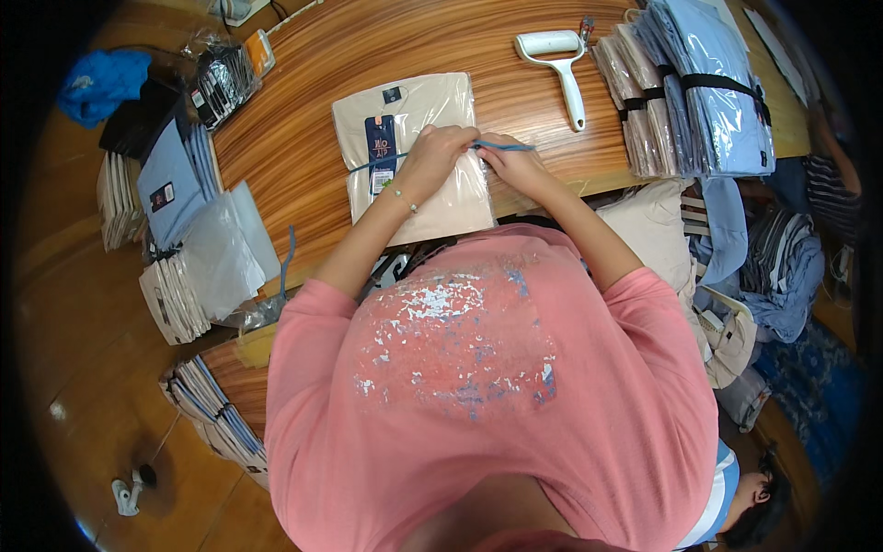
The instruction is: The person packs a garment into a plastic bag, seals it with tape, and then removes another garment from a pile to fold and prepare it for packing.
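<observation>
A folded beige garment (449,204) in a clear plastic bag lies on the wooden table in front of me, a dark tag (378,138) showing on its left side. Across its middle runs a blue cloth strip (504,146), whose free end sticks out to the right past my fingers. My left hand (432,161) rests over the package, fingertips pinched on the strip. Close beside it, my right hand (515,168) pinches the strip too, near the package's right edge. The exact spot where the strip crosses is partly hidden by my fingers.
A white lint roller (564,78) lies at the back right, next to bagged blue garments (717,110) bound with black bands. Bagged garments (170,189) and clear bags (221,248) stand along the left edge. Loose clothes (782,267) pile up at right; another person (750,497) is at lower right.
</observation>
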Tool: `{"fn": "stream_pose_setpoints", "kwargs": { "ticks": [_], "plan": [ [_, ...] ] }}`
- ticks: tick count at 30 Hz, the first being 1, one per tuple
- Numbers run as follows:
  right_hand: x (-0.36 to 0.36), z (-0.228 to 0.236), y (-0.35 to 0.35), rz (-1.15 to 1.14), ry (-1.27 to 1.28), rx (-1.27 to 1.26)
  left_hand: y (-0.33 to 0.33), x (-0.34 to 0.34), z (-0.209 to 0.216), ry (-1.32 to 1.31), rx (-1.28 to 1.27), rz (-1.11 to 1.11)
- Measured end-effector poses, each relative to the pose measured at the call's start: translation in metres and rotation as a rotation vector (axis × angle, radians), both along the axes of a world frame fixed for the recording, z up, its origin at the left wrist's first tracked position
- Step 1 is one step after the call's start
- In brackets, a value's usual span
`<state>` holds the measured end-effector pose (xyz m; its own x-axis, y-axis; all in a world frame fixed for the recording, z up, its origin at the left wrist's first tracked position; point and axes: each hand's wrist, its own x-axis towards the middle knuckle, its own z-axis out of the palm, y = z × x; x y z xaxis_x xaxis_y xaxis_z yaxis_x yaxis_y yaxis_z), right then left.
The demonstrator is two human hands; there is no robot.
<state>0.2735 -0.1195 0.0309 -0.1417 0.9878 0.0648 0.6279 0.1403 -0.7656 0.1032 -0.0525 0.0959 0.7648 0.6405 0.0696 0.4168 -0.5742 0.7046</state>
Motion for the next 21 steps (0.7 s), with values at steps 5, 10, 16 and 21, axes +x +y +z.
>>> {"fn": "stream_pose_setpoints", "kwargs": {
  "ticks": [5,10,16,21],
  "plan": [
    [0.016,0.009,-0.009,-0.017,0.344,-0.246,0.002,0.007,0.001,0.087,-0.13,0.156],
    [-0.002,0.04,0.02,0.01,0.627,-0.221,0.002,-0.002,-0.004,-0.013,-0.003,-0.017],
    [-0.03,0.019,0.012,-0.271,0.745,0.014,0.007,-0.001,-0.005,0.05,-0.145,0.133],
    [-0.028,0.0,-0.002,-0.243,0.141,0.144,0.007,-0.003,-0.007,0.08,-0.1,0.128]
  ]
}}
